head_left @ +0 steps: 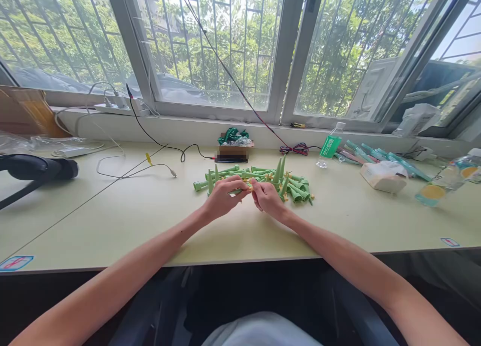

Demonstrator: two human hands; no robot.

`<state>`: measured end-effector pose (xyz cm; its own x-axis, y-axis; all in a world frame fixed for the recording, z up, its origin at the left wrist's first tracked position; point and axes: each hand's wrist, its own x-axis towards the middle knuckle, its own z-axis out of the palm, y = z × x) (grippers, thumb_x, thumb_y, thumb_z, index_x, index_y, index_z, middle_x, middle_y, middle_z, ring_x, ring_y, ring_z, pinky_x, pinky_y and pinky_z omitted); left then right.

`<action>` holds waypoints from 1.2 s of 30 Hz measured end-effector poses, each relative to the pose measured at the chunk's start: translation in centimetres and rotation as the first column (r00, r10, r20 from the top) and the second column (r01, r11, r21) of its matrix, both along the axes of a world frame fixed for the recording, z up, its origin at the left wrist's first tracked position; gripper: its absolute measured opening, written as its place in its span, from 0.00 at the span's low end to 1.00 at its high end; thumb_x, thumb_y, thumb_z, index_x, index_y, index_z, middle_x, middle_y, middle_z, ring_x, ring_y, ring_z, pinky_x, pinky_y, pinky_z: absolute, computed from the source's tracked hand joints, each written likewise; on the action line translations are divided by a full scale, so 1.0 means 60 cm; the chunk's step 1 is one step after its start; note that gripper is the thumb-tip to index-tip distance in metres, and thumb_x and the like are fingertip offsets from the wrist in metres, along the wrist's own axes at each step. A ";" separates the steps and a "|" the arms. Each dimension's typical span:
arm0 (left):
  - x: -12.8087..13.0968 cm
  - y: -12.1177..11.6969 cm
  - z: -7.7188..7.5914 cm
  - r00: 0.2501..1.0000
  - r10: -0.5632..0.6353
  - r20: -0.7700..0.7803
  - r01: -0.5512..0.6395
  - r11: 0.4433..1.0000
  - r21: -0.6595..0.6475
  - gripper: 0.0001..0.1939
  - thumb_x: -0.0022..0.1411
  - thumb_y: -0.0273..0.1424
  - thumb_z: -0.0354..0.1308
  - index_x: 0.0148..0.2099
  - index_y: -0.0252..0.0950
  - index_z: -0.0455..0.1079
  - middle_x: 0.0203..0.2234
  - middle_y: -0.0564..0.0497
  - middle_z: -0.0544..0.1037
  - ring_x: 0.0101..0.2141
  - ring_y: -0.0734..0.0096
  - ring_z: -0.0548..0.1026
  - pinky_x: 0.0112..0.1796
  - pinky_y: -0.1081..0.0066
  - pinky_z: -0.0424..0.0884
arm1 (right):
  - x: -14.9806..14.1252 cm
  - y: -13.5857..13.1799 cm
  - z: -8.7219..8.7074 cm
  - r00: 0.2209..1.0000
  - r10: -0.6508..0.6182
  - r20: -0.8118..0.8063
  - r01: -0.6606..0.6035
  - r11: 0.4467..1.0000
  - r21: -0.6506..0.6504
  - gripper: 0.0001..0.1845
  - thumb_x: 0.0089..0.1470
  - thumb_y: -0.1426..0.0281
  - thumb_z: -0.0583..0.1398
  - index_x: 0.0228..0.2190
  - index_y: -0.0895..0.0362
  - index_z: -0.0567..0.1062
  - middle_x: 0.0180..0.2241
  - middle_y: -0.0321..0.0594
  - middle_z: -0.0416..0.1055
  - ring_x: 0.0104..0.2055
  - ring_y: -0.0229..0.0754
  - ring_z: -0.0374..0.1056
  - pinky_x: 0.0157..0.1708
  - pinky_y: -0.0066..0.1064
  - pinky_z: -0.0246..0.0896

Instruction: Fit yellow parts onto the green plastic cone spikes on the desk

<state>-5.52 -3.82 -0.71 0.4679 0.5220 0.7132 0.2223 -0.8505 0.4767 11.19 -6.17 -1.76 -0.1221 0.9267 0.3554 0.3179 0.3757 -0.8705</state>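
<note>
My left hand is closed on a green tapered piece, mostly hidden by the fingers. Fingertips of my right hand pinch a small yellow piece at the end of it, where both hands meet. Whether the two pieces are joined, I cannot tell. Just beyond and beside the hands lies a pile of green tapered pieces, several with yellow bits at their ends. A few pointed green cones stand upright among them.
Behind the pile are a phone and a small box with green wrapping. A water bottle, a tissue pack and a drink bottle stand to the right. Cables and a black headset-like object lie left.
</note>
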 end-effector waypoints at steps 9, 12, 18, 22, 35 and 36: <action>0.002 0.000 -0.003 0.998 0.063 -0.014 -0.062 0.997 0.053 0.07 0.63 0.34 0.59 0.37 0.36 0.73 0.31 0.49 0.73 0.28 0.75 0.72 0.31 0.73 0.75 | 0.000 -0.001 0.003 0.999 -0.015 0.030 0.014 1.000 0.020 0.35 0.62 0.47 0.45 0.12 0.55 0.59 0.09 0.32 0.56 0.13 0.33 0.54 0.20 0.26 0.51; 0.003 -0.001 -0.003 0.997 0.070 -0.017 -0.068 0.995 0.068 0.06 0.63 0.33 0.59 0.37 0.36 0.73 0.31 0.49 0.73 0.29 0.75 0.71 0.31 0.73 0.75 | 0.000 0.000 0.003 0.998 -0.041 0.048 0.040 0.999 0.035 0.35 0.63 0.47 0.44 0.12 0.55 0.59 0.09 0.32 0.56 0.14 0.33 0.54 0.20 0.26 0.49; 0.003 -0.001 -0.002 0.998 0.063 -0.021 -0.060 0.994 0.092 0.06 0.63 0.32 0.57 0.37 0.36 0.73 0.32 0.48 0.74 0.30 0.74 0.73 0.32 0.72 0.76 | 0.000 0.005 -0.002 0.993 -0.051 0.104 0.040 0.994 0.104 0.31 0.63 0.50 0.47 0.15 0.55 0.60 0.12 0.32 0.57 0.17 0.34 0.55 0.21 0.27 0.48; 0.004 0.000 -0.004 0.997 0.076 -0.028 -0.072 0.992 0.107 0.07 0.63 0.34 0.57 0.37 0.36 0.73 0.31 0.48 0.75 0.30 0.73 0.73 0.32 0.72 0.76 | 0.002 0.010 -0.007 0.987 -0.079 0.140 0.060 0.989 0.133 0.32 0.63 0.50 0.46 0.14 0.55 0.59 0.13 0.33 0.57 0.18 0.35 0.55 0.22 0.28 0.48; 0.002 0.001 -0.008 0.991 0.068 -0.114 -0.064 0.997 0.037 0.10 0.64 0.34 0.55 0.34 0.37 0.75 0.28 0.50 0.73 0.26 0.76 0.71 0.26 0.76 0.72 | 0.005 0.023 -0.023 0.958 -0.129 0.257 0.086 0.981 0.173 0.31 0.64 0.52 0.44 0.13 0.55 0.50 0.13 0.33 0.51 0.18 0.34 0.47 0.22 0.30 0.42; 0.002 0.001 -0.008 0.991 0.067 -0.117 -0.064 0.997 0.035 0.10 0.64 0.34 0.55 0.34 0.37 0.74 0.27 0.50 0.73 0.25 0.76 0.70 0.25 0.75 0.72 | 0.005 0.024 -0.023 0.957 -0.128 0.259 0.085 0.981 0.173 0.31 0.64 0.53 0.44 0.14 0.55 0.50 0.13 0.33 0.51 0.18 0.34 0.46 0.22 0.30 0.41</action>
